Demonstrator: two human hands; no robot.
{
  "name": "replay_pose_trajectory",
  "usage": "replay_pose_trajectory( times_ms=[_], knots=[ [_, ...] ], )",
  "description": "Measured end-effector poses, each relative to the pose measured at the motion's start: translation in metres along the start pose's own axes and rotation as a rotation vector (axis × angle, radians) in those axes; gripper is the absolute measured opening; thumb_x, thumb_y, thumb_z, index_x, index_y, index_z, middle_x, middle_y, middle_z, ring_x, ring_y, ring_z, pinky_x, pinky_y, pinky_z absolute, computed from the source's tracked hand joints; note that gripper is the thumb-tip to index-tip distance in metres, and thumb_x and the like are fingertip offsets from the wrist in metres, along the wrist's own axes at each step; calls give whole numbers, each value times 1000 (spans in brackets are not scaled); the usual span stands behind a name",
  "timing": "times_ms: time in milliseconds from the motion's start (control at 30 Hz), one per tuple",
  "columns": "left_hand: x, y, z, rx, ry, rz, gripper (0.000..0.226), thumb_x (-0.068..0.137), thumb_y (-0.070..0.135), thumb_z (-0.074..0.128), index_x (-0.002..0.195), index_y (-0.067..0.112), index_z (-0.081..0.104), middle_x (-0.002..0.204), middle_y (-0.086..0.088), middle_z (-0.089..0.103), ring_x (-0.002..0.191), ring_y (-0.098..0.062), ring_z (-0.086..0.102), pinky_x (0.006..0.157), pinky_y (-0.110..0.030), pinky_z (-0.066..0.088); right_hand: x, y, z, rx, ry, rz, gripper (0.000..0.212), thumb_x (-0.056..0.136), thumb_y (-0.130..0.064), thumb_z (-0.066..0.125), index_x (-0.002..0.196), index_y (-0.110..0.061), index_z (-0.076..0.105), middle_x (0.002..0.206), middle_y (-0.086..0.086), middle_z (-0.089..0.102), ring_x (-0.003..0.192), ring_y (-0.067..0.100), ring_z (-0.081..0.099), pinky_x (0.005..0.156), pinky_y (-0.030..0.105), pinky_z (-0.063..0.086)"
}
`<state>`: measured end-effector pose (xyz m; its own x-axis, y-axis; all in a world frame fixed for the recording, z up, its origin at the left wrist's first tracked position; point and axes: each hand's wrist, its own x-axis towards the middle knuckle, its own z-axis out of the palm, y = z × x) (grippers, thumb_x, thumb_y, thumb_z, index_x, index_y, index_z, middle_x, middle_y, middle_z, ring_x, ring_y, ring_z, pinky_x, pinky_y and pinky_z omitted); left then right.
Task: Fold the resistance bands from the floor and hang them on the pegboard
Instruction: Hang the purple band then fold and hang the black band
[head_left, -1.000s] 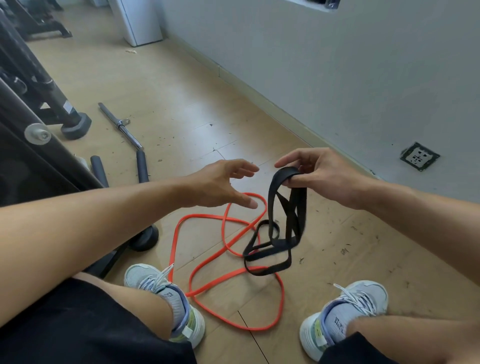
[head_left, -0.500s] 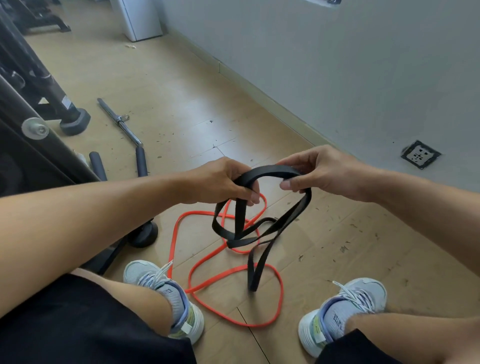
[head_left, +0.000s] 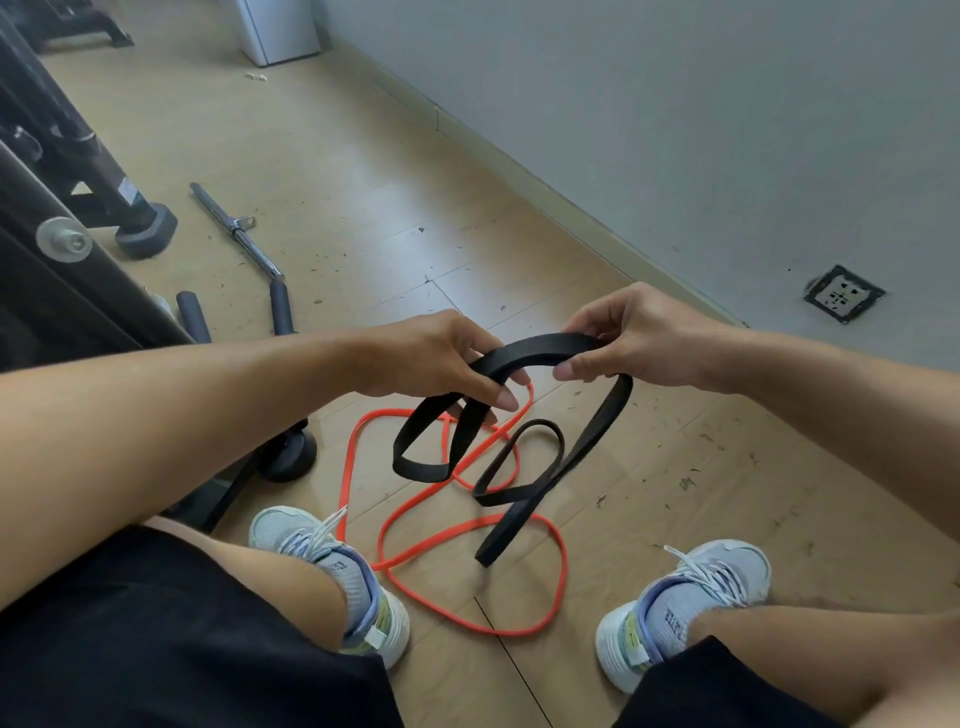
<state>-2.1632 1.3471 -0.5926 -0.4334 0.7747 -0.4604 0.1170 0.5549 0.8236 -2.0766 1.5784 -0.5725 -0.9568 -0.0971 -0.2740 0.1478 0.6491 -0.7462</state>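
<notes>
Both hands pinched the black band (head_left: 540, 349) up top, left hand (head_left: 436, 358) and right hand (head_left: 631, 338) near each other, its loops dangling between them. Down below, the orange band (head_left: 470, 530) sprawled on the wooden floor (head_left: 363, 171) between the sneakers (head_left: 691, 587).

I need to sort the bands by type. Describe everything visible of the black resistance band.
The flat, wide black rubbery resistance band is a matte strap, held up in both hands. The left hand grips one part, the right hand pinches another, and a short arch spans between them. A loop hangs below the left hand; longer loose loops droop from the right, crossing above the thin orange resistance band on the wooden floor.
</notes>
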Motion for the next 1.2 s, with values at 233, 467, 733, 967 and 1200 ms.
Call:
replay_pose_trajectory(
  times_ms=[233,467,733,967,1200],
  knots=[
    [0,2,2,44,-65,10,29,86,16,79,115,13,76,106,-7,79,105,-24,75,100,-42,57,4,0,6,-175,119,-70,10,83,-22,86,79,-26,78,64,-22,69,61,0,63,59,22,53],
    [1,-5,2,208,78,10,17,85,22,82,101,17,80,85,2,80,83,-14,78,80,-24,59,-4,-1,1,-135,-85,-105,14,87,-35,82,98,-27,83,81,3,76,72,22,64,66,35,47],
    [9,1,8,532,254,29,9,86,28,81,94,23,80,59,15,64,45,4,58,45,-6,38,-6,-1,3,139,-194,-65,29,97,-36,66,105,-10,76,92,10,79,86,22,74,81,36,52],
    [8,-1,8,549,201,20,15,79,31,86,80,26,72,87,-1,73,80,-18,70,63,-20,46,-3,-4,12,21,-229,36,23,89,-35,79,92,-13,75,87,8,79,82,28,72,84,41,55],
    [9,-1,9,512,179,48,23,73,34,90,85,25,73,87,-1,75,85,-21,69,76,-38,55,-2,-1,18,-218,-305,91,20,82,-28,87,85,-22,69,74,-3,77,64,8,72,61,28,56]
  ],
)
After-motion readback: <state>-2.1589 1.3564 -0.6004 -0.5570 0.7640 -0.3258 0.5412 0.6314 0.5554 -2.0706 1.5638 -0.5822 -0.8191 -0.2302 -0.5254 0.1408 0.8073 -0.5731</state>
